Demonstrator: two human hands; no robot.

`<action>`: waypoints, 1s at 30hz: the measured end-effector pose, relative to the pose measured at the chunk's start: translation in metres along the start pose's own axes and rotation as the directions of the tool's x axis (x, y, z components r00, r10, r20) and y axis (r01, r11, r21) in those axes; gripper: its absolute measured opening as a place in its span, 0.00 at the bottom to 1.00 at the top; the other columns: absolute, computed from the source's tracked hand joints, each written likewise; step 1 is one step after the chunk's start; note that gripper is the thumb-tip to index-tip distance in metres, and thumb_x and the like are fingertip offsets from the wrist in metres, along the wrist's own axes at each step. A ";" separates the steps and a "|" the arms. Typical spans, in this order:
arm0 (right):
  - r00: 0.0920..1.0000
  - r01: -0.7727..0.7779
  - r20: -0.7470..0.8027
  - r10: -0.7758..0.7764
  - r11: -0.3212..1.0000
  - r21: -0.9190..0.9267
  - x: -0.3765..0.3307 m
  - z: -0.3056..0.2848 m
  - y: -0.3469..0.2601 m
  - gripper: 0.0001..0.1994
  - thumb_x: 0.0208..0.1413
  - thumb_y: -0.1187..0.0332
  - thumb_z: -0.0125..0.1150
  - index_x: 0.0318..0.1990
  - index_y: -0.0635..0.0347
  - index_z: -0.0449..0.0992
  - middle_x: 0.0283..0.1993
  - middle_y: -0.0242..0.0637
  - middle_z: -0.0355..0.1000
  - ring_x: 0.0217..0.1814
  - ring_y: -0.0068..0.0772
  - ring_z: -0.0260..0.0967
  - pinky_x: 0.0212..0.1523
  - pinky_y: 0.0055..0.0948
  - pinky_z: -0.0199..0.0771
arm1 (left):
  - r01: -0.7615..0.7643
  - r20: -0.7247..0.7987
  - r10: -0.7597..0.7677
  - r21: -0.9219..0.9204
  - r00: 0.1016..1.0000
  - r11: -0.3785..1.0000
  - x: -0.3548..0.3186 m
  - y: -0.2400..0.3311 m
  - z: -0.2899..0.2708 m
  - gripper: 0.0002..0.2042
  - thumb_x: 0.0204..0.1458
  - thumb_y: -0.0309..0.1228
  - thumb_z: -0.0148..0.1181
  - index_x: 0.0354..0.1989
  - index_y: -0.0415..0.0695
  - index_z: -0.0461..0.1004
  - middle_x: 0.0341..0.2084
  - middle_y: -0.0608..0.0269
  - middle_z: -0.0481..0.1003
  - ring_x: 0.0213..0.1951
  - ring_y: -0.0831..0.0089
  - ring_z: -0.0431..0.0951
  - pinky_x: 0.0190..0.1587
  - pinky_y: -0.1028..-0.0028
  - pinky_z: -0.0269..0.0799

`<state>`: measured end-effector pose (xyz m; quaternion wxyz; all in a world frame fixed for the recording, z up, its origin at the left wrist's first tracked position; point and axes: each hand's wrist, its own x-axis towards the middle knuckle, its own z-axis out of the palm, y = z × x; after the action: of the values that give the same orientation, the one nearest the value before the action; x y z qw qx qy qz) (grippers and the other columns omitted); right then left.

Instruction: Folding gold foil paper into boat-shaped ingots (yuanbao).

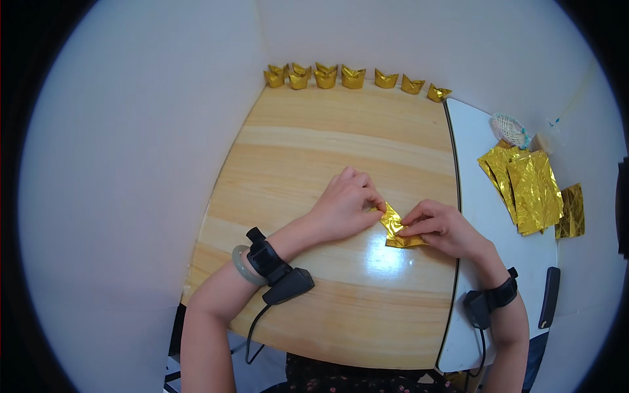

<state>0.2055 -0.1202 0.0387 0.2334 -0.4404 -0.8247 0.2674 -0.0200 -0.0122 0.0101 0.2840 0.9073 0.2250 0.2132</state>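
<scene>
A small folded piece of gold foil paper (pixel 394 226) lies on the wood-grain table (pixel 314 295), between my two hands. My left hand (pixel 349 204) pinches its upper left corner between thumb and fingers. On the other side, my right hand (pixel 440 227) has its thumb and fingertips on the right part of the paper, gripping the fold. Part of the paper is hidden under the fingers. Along the far edge of the table stand several finished gold boat-shaped paper ingots (pixel 353 77), some of them one behind another at the left.
On a white side table (pixel 468 150) at the right lies a stack of crinkled gold foil sheets (pixel 534 190). A white woven basket (pixel 510 130) sits behind it. Nearer me is a dark, long object (pixel 550 297). White walls (pixel 144 164) close in the left and far sides.
</scene>
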 end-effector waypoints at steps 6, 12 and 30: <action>1.000 -0.008 -0.010 0.008 1.000 -0.004 -0.009 0.001 -0.003 0.22 0.41 0.84 0.60 0.44 0.48 0.80 0.45 0.33 0.71 0.49 0.35 0.66 0.48 0.30 0.69 | 0.037 -0.036 -0.031 0.165 0.999 0.986 -0.004 0.025 0.004 0.20 0.33 0.41 0.70 0.34 0.45 0.74 0.39 0.60 0.66 0.49 0.60 0.61 0.53 0.66 0.57; 0.998 0.059 -0.012 -0.060 0.997 -0.053 -0.009 0.002 0.001 0.19 0.45 0.80 0.59 0.45 0.50 0.79 0.45 0.34 0.71 0.48 0.37 0.65 0.50 0.32 0.66 | 0.085 0.061 -0.096 0.162 0.993 0.983 -0.007 0.029 0.002 0.25 0.34 0.43 0.71 0.41 0.46 0.71 0.42 0.57 0.63 0.53 0.56 0.57 0.55 0.62 0.53; 0.994 -0.095 -0.061 0.096 0.995 0.009 0.010 0.001 -0.010 0.09 0.48 0.74 0.63 0.38 0.59 0.79 0.33 0.34 0.73 0.36 0.33 0.70 0.38 0.29 0.69 | 0.115 0.108 -0.128 0.124 0.986 0.986 -0.007 0.028 0.000 0.25 0.35 0.41 0.69 0.42 0.46 0.69 0.43 0.56 0.61 0.52 0.56 0.56 0.56 0.63 0.50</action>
<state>0.1941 -0.1169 0.0452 0.2469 -0.4867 -0.7943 0.2670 -0.0175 -0.0368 0.0257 0.2554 0.9178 0.2751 0.1290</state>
